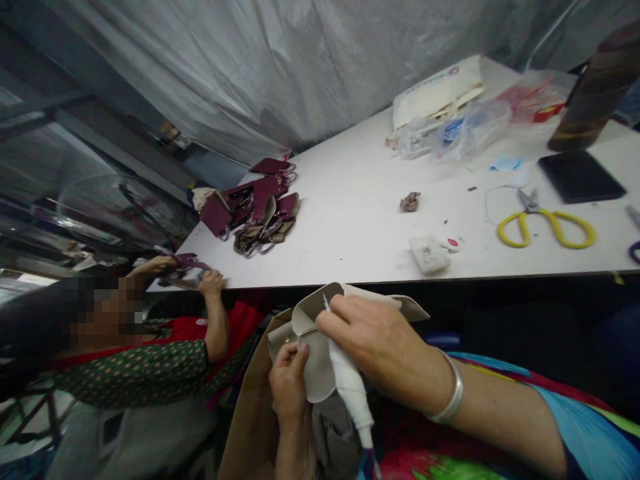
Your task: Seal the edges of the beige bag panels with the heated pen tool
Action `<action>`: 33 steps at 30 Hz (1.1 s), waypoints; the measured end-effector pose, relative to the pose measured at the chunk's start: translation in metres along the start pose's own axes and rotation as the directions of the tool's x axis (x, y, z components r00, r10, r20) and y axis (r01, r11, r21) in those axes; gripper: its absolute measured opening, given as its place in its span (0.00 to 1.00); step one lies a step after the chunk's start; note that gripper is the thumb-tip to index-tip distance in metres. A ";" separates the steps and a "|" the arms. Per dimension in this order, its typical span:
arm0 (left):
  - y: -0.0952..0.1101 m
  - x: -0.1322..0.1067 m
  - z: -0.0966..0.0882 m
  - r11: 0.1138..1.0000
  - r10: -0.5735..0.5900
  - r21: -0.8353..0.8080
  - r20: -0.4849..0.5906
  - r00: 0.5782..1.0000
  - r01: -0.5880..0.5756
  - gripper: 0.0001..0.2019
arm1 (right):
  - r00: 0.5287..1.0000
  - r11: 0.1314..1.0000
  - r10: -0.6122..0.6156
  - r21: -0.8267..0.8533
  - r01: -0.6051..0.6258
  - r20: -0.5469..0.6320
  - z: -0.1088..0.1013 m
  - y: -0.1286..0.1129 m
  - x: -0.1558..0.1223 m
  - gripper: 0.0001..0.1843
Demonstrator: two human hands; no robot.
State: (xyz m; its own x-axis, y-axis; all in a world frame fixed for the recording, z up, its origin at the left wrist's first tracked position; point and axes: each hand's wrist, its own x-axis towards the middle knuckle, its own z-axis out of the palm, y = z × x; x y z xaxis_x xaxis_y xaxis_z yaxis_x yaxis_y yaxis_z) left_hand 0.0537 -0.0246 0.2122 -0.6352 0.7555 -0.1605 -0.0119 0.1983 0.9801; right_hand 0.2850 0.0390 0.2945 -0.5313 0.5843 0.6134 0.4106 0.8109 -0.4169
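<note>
My left hand (289,380) pinches the edge of a beige leather bag piece (319,367) between thumb and fingers. Its rounded flaps stand up just below the table edge. In my right hand (380,347) is a soldering iron-like tool (347,380) with a white-wrapped handle, a thin metal tip and a cord at its lower end. The tip points up, close to the upper flap; whether it touches the leather I cannot tell. An open cardboard box (250,407) stands under and beside my left hand, with more beige pieces (333,427) below.
On the white table (350,213) lie yellow-handled scissors (533,213), a black phone (580,175), a white block (430,255), plastic bags (470,130) and a dark bottle (595,93). Several maroon bags (260,207) are piled left. A co-worker (145,353) handles a maroon piece there.
</note>
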 end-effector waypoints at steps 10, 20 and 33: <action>0.089 0.009 -0.015 0.954 0.293 0.070 -0.009 0.956 -0.292 0.18 | 0.939 0.893 0.109 0.447 0.051 -0.325 -0.022 0.015 -0.027 0.05; 0.175 -0.003 0.003 0.858 0.198 0.322 0.510 0.837 -0.400 0.11 | 0.827 0.278 0.562 0.943 -0.184 -0.004 -0.040 0.033 -0.039 0.18; 0.099 -0.014 0.126 0.716 0.049 0.337 0.849 0.526 -0.611 0.07 | 0.903 0.786 0.431 0.492 -0.375 0.000 -0.037 0.056 -0.065 0.24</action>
State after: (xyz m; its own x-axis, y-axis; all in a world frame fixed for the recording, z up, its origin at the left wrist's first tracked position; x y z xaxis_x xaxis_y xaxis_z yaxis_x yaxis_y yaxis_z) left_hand 0.1584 0.0633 0.2965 0.3204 0.9376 -0.1353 0.6400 -0.1090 0.7606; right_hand 0.3698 0.0452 0.2557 -0.3028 0.8766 0.3740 0.1578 0.4331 -0.8874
